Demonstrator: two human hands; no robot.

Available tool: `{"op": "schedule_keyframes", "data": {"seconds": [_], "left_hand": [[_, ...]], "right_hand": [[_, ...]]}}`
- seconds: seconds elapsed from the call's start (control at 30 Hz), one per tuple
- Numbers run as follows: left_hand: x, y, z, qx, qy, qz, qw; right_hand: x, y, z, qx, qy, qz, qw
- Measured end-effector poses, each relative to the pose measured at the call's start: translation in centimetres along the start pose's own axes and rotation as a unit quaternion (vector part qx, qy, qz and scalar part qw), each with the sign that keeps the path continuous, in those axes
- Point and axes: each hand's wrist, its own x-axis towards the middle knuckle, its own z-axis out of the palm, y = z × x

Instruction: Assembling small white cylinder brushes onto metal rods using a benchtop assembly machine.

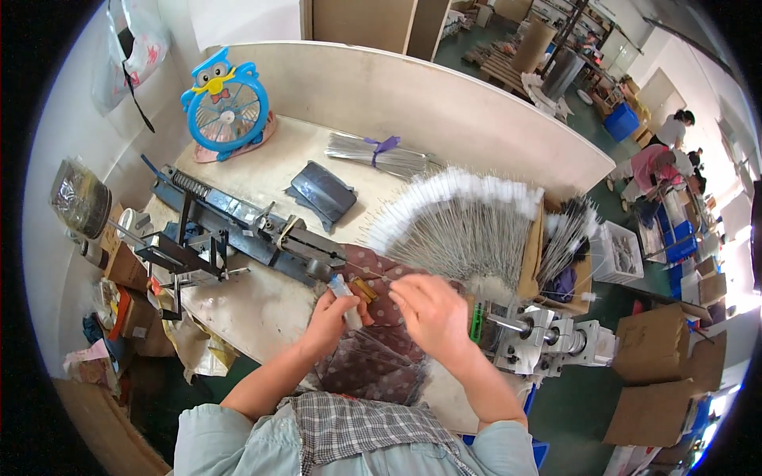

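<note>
Two bare hands meet at the near edge of a pale workbench [262, 301], which serves as the landmark for everything else. Bolted along the bench's left half runs a long dark-blue jig [238, 226] with a spring and clamps. Right of it on the bench top, a wide fan of white-tipped wire brushes [456, 218] lies spread out, and at the bench's right end sits a metal motor unit [548, 337]. Draped over the near edge is a dark dotted cloth [373, 361]. Above that cloth the left hand [329, 321] is closed around a small pale tube-shaped piece [343, 295], while the right hand [432, 313] is curled, its fingertips pinched together; what they pinch is too thin to tell, possibly a wire. By my judgement the step in hand is joining a wire to the tube, just off the jig's near end. Finishing it calls for steady alignment of both fingertips and a firm hold on the tube.
</note>
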Motion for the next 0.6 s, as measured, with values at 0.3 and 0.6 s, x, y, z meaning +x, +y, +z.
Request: {"op": "schedule_keyframes", "data": {"seconds": [0.3, 0.6], "left_hand": [[0.3, 3.2, -1.5, 0.448, 0.016, 0.023, 0.894], [-3.8, 3.3, -15.9, -0.106, 0.304, -0.029, 0.946]], "right_hand": [[-2.3, 1.7, 8.9, -0.021, -0.146, 0.072, 0.986], [-1.9, 0.7, 4.8, -0.001, -0.188, 0.072, 0.979]]}}
